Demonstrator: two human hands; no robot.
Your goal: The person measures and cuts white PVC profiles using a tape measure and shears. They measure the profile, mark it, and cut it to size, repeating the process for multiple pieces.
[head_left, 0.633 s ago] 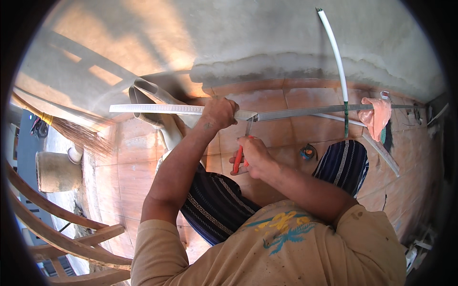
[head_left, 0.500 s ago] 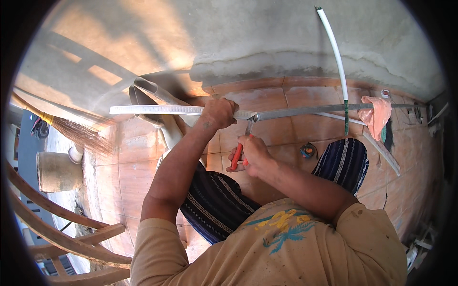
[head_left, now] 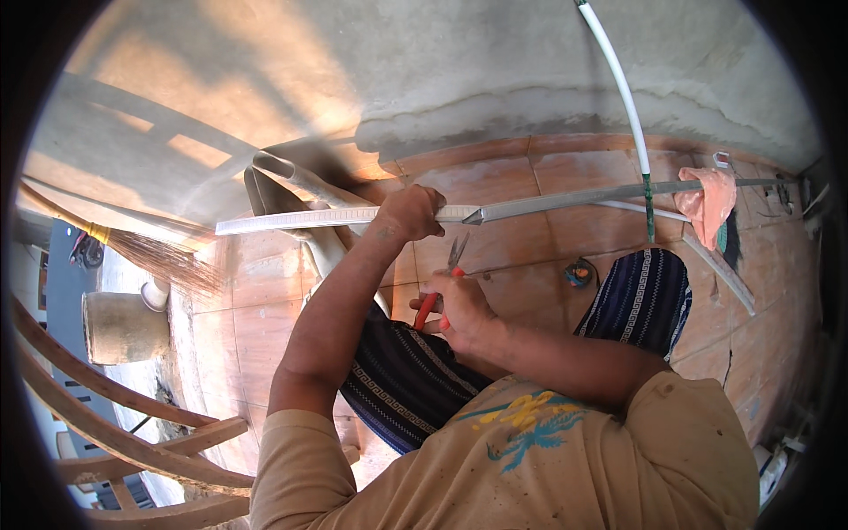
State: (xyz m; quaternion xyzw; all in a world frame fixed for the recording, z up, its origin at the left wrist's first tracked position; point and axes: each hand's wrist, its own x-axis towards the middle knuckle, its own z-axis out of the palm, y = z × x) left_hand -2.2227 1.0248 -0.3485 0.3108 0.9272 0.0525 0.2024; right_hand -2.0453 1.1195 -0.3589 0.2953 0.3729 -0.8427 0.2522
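Note:
My left hand (head_left: 412,213) is closed round a long metal strip (head_left: 300,219), which lies crosswise in front of me. To the left its face is pale and ridged. Just right of that hand, at a pointed notch or fold, a grey channel-shaped length (head_left: 565,201) runs on to the right. I cannot tell whether the two lengths are one piece. My right hand (head_left: 464,305) grips red-handled snips (head_left: 456,256) below the notch. Their blades are spread and point up toward the strip without touching it.
A pink cloth (head_left: 709,205) hangs over the channel's right part. Near my knee lies a tape measure (head_left: 579,273). A white pole (head_left: 618,79) leans on the wall. At left are a broom (head_left: 132,243), a pot (head_left: 124,327) and curved wooden furniture (head_left: 115,433); pale boot-like tubes (head_left: 327,256) lie behind the strip.
The snips have come off the strip at the notch and moved down toward me, their blades now spread apart. My left hand still holds the strip; its left end sits slightly lower.

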